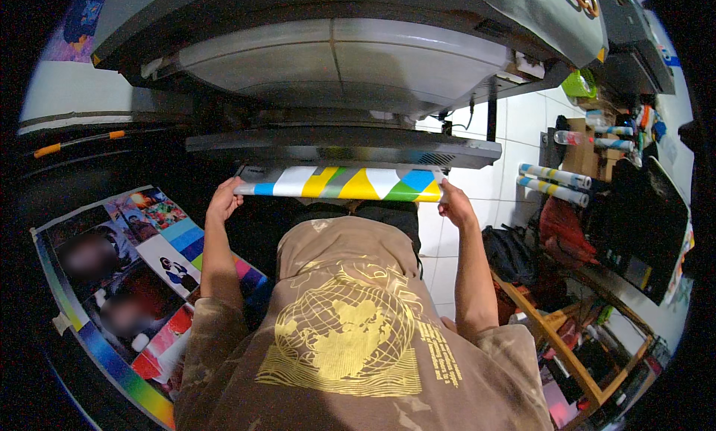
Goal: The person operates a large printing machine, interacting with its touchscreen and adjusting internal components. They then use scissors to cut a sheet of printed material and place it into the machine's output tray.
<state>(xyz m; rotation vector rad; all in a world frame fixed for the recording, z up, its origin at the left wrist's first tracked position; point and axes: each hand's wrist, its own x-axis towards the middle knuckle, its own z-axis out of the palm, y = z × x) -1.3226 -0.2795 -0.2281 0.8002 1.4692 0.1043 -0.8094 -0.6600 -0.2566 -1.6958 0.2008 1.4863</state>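
A long roll of printed sheet (335, 183), patterned in white, yellow, blue, green and grey, lies crosswise before me, close under the dark front bar of a large machine (343, 149). My left hand (225, 198) is closed on its left end. At the opposite end, my right hand (455, 204) grips the roll with thumb and fingers. Both arms reach forward, and the roll is about level between them. The far side of the roll and part of the fingers are hidden.
A large printed sheet with photos and colour bars (112, 282) lies at left. On the right stand several more patterned rolls (556, 185), a black backpack (509, 253) and a wooden frame (556, 341). White floor tiles (522, 125) show beyond the machine.
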